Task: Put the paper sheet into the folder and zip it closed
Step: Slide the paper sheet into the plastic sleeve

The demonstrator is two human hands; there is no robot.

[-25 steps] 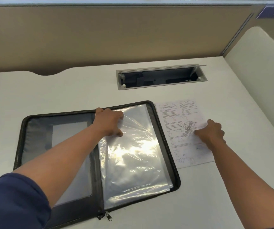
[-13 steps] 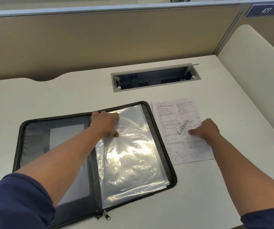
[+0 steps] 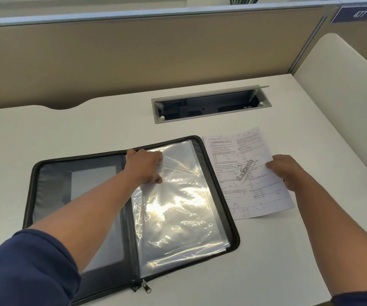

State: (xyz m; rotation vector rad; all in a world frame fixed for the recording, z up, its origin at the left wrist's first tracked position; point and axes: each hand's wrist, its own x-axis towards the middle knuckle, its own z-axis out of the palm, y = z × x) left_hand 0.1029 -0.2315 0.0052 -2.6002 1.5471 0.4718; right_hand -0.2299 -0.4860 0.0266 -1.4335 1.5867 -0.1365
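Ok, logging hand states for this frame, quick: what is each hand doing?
Left hand: pinches the top clear sleeve of the open folder.
Right hand: holds the paper sheet by its right edge.

Printed paper sheet point(image 3: 244, 173) beside open black folder point(image 3: 131, 199)

The paper sheet point(image 3: 244, 173) print is too small to read; the folder point(image 3: 52, 173) corner is cut off.
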